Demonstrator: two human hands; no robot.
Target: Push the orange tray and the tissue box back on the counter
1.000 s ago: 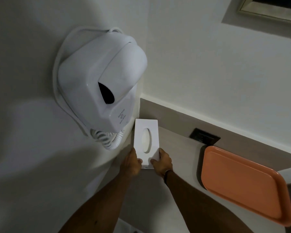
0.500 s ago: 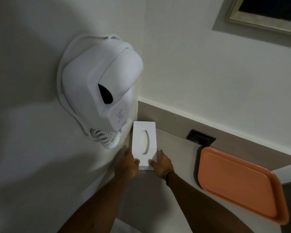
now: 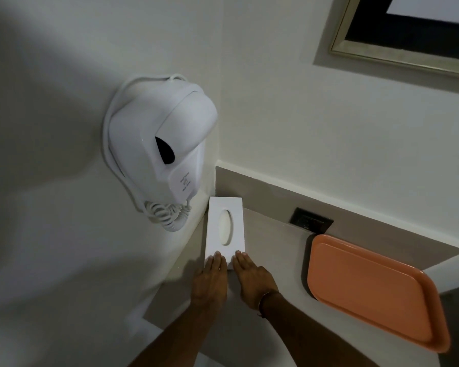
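Observation:
A white tissue box (image 3: 224, 229) with an oval slot lies lengthwise in the back left corner of the beige counter (image 3: 273, 250), its far end at the backsplash. My left hand (image 3: 210, 280) and my right hand (image 3: 252, 279) lie flat side by side, fingers straight, with the fingertips against the box's near end. Neither hand grips it. The empty orange tray (image 3: 371, 290) rests on the counter to the right, its far corner close to the back wall and its near right corner over the counter's edge.
A white wall-mounted hair dryer (image 3: 164, 149) with a coiled cord hangs on the left wall just above the box. A black wall socket (image 3: 311, 219) sits in the backsplash between box and tray. A framed mirror (image 3: 408, 33) hangs top right.
Both hands have left the box's near corners and now lie flat with fingertips on its near end. The box has slid further back into the corner.

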